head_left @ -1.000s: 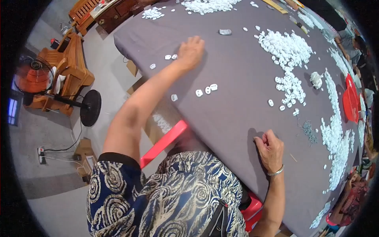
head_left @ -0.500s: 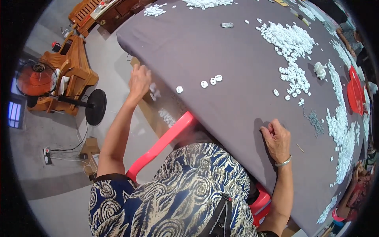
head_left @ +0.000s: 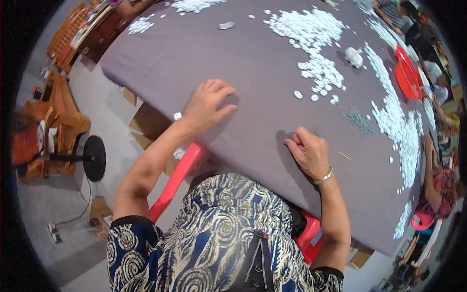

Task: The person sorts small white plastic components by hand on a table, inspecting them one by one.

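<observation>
White plastic rings (head_left: 318, 73) sit heaped mid-desk (head_left: 253, 58); left hand (head_left: 209, 103) flat on the cloth, fingers spread, right hand (head_left: 309, 153) loosely curled, both empty.

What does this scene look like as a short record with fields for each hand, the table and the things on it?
Left hand: left hand lies palm down on the grey cloth-covered table, near its edge, holding nothing visible.
Right hand: right hand rests on the cloth with fingers curled; contents cannot be told.
Nearest pieces: small white round pieces lie in a heap beyond both hands.
Also there: red plastic basin at the far right.
</observation>
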